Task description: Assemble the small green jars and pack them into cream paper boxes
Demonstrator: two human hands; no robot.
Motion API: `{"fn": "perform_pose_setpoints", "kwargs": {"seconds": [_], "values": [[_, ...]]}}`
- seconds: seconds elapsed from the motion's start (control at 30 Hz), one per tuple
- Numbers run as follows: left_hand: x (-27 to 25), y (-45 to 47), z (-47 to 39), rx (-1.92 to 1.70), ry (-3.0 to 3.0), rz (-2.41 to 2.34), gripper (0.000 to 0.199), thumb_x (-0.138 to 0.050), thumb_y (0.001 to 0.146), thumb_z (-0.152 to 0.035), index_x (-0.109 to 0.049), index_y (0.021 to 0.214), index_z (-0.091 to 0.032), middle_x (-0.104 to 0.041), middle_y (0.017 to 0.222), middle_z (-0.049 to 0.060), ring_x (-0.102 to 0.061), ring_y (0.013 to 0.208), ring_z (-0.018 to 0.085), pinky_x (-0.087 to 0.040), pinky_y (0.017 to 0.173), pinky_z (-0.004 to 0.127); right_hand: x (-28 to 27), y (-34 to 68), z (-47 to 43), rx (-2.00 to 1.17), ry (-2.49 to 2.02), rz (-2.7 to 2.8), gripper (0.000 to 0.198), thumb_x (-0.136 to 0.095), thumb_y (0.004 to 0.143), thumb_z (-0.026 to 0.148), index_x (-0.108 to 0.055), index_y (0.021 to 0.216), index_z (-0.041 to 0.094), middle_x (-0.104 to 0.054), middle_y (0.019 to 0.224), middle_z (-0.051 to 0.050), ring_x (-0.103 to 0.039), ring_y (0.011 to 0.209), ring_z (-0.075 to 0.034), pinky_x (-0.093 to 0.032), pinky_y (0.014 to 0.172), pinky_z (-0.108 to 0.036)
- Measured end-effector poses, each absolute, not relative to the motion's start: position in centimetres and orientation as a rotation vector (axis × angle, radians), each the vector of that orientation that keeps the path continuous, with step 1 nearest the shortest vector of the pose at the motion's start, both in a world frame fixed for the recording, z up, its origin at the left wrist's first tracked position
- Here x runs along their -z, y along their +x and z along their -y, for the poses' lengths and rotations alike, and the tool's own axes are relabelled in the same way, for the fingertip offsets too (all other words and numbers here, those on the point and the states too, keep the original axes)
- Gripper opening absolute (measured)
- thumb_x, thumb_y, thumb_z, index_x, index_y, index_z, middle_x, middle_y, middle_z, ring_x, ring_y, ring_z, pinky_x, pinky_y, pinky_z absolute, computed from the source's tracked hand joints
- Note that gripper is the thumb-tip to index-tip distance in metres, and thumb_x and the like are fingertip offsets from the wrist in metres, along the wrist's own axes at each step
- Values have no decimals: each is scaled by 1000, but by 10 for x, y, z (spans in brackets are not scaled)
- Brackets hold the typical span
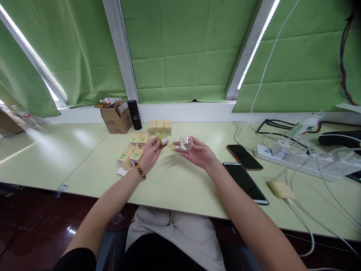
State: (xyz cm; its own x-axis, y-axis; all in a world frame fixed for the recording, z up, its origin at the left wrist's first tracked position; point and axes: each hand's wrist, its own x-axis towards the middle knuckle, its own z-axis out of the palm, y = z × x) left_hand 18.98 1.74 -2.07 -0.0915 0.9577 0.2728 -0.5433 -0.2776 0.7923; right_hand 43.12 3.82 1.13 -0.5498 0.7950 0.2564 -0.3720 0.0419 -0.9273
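My left hand (151,152), a beaded bracelet on its wrist, pinches a small green and white object (163,139) whose kind I cannot make out. Level with it, my right hand (199,152) has its fingers around a small clear plastic container (185,143). Both hands are held apart above the table. Between them lie a few tiny yellow pieces (170,146). Left of my left hand stand several small beige boxes with green labels (126,155), some with their flaps up. More clear pieces (201,138) lie behind my right hand, partly hidden.
Three beige boxes (160,128) stand in a row at the back, near a black bottle (134,114) and an open cardboard carton (116,117). To the right lie two phones, one black-screened with a white frame (246,183), a white power strip (299,162) and tangled cables.
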Motion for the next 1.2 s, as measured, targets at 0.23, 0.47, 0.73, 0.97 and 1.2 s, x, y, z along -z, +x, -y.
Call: {"fn": "perform_pose_setpoints", "kwargs": {"seconds": [0.23,0.47,0.73,0.97,1.2], "values": [[21,190,-17,-1637,948,-608,41,-93,80,-29,-74,113,-16,-76,127,10,-73,120,24,-46,126,48,-3,424,-36,-1773,-440,1287,36,-82,81,51,-57,93,27,-81,117,-8,-80,106,-33,-63,94,-59],[19,186,-14,-1627,1004,-639,55,-94,76,-23,-71,126,-22,-72,132,8,-68,130,22,-40,129,46,12,412,-35,-1635,-574,1264,59,-92,74,60,-66,118,29,-80,120,-9,-77,96,-26,-64,71,-40],[16,188,-10,-1589,1058,-643,57,-96,74,-25,-73,126,-21,-73,134,11,-67,136,27,-40,128,47,31,394,-40,-1295,-636,1433,67,-101,62,47,-68,117,27,-79,116,-8,-73,118,-27,-66,93,-44],[16,188,-10,-1552,1119,-638,59,-97,75,-30,-75,129,-18,-71,142,13,-66,137,26,-40,128,44,36,390,-37,-1434,-669,1338,58,-97,70,56,-70,111,24,-82,102,-5,-78,95,-22,-68,84,-40],[13,190,-4,-1454,1176,-639,61,-96,76,-34,-76,132,-19,-75,137,12,-68,129,24,-43,121,39,40,385,-34,-1580,-613,1214,63,-97,69,63,-69,109,24,-84,95,-4,-79,89,-21,-70,81,-41]]}}
